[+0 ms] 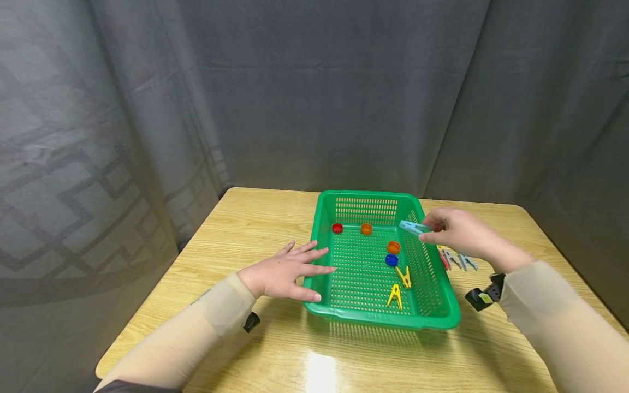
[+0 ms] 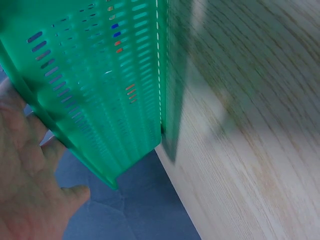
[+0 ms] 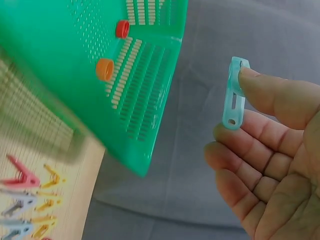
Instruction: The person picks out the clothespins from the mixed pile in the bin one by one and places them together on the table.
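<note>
My right hand (image 1: 459, 232) pinches a light blue clothespin (image 1: 414, 227) over the right rim of the green basket (image 1: 373, 317). In the right wrist view the clothespin (image 3: 233, 95) sits between thumb and fingers. My left hand (image 1: 290, 271) lies over the basket's left rim with its fingers spread. Inside the basket are two yellow clothespins (image 1: 395, 296), a red cap (image 1: 337, 228), two orange caps (image 1: 366, 229) and a blue cap (image 1: 391, 260).
Right of the basket, partly hidden by my right hand, several clothespins (image 1: 467, 262) lie on the wooden table (image 1: 255, 218). The right wrist view shows red, grey, blue and yellow ones (image 3: 20, 175). Grey curtains (image 1: 314, 109) hang behind and at the sides.
</note>
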The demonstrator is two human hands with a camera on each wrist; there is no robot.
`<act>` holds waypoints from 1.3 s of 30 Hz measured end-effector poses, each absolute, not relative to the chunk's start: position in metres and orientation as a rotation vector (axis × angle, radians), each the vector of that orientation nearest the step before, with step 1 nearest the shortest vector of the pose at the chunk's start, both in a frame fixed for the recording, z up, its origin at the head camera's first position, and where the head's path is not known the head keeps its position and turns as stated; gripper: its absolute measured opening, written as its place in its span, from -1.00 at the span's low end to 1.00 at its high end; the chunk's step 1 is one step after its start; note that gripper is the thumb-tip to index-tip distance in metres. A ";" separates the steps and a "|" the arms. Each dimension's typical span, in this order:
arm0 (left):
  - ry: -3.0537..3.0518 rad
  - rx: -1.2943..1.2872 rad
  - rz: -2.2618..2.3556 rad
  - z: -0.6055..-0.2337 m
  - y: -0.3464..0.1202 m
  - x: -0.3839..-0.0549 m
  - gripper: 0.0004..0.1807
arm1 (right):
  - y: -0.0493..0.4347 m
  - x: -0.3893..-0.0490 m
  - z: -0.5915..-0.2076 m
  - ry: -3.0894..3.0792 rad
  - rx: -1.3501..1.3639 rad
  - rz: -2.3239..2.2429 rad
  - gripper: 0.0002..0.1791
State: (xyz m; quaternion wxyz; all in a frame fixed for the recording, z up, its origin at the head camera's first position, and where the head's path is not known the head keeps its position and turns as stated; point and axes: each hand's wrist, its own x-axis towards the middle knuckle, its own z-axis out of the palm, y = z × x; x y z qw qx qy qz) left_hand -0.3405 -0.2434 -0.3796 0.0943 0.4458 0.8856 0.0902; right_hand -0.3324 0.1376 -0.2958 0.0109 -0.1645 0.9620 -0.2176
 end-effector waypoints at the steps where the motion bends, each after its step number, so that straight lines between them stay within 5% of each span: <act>1: 2.625 1.326 0.271 -0.380 -0.243 -0.341 -0.26 | 0.141 -0.331 -0.296 3.007 -0.500 -0.680 -0.66; 16: 2.626 1.312 0.261 -0.379 -0.243 -0.341 -0.27 | 0.197 -0.325 -0.313 3.101 -0.224 -0.625 -0.40; 24: 2.617 1.323 0.275 -0.379 -0.243 -0.341 -0.27 | 0.218 -0.323 -0.341 3.155 -0.041 -0.650 -0.48; 34: 2.615 1.323 0.273 -0.380 -0.243 -0.340 -0.26 | 0.242 -0.325 -0.375 3.139 0.121 -0.669 -0.33; 39: 2.621 1.315 0.276 -0.381 -0.244 -0.340 -0.27 | 0.253 -0.325 -0.389 3.076 0.184 -0.652 -0.48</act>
